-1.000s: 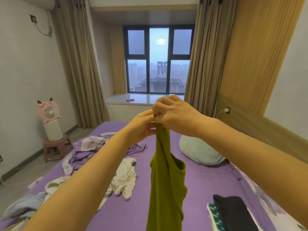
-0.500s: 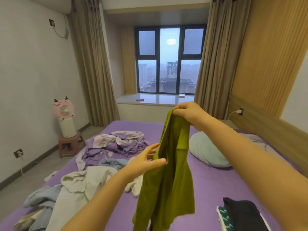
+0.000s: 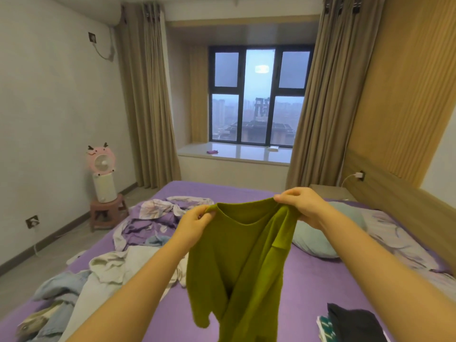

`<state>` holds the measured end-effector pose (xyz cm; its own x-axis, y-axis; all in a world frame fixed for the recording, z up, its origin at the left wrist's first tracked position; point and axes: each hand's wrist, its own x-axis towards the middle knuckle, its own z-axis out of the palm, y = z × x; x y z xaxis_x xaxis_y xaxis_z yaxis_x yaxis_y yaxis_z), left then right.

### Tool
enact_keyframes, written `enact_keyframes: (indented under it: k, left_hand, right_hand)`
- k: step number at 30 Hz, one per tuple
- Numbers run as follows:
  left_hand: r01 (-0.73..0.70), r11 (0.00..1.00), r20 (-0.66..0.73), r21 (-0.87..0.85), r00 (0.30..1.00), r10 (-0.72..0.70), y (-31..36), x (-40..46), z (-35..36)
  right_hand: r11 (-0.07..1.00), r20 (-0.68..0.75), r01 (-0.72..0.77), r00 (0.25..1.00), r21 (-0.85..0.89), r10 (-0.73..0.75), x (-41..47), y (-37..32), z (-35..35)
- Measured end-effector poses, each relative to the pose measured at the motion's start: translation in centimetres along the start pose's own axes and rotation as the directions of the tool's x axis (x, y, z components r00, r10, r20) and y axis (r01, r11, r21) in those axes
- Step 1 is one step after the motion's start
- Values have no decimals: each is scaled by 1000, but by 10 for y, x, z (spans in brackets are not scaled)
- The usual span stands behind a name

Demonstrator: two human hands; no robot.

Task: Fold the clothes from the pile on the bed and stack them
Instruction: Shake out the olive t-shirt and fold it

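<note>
Head view: left hand (image 3: pixel 197 222) and right hand (image 3: pixel 299 206) each pinch a shoulder of the green shirt (image 3: pixel 237 267) above the bed (image 3: pixel 308 280).

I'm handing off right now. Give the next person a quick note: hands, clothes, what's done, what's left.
Left hand and right hand each pinch a shoulder of the green shirt, which hangs in the air over the bed.
Pile of unfolded clothes lies on the bed's left side.
Stack sits at lower right, dark item on top.
Left: fold the shirt, stack it, then work through the pile.
</note>
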<state>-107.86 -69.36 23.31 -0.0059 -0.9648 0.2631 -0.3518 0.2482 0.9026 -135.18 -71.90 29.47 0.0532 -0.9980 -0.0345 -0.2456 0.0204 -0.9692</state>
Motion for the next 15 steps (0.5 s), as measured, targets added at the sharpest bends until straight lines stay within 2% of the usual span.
enact_keyframes:
  k: [3,5,8,10,13,15]
  left_hand:
    - [-23,1000,-96,-1,995,23,11,12,2]
    - [-20,997,-137,71,990,29,15,20,2]
    - [-8,968,-195,251,979,59,19,28,1]
    - [19,964,-243,266,969,48,21,30,-1]
    - [80,962,-271,259,962,-7,18,30,-5]
    - [123,963,-271,241,961,-55,15,28,-6]
  right_hand:
    - [995,121,-19,993,97,7,-5,15,-17]
    - [999,155,9,988,32,-13,-9,23,-22]
    - [996,92,47,995,-76,-40,-12,34,-21]
    - [971,-10,89,996,-220,-93,-9,40,-19]
    - [830,-75,110,981,-547,-179,-4,45,-17]
    - [804,-81,102,980,-586,-183,-3,48,-16]
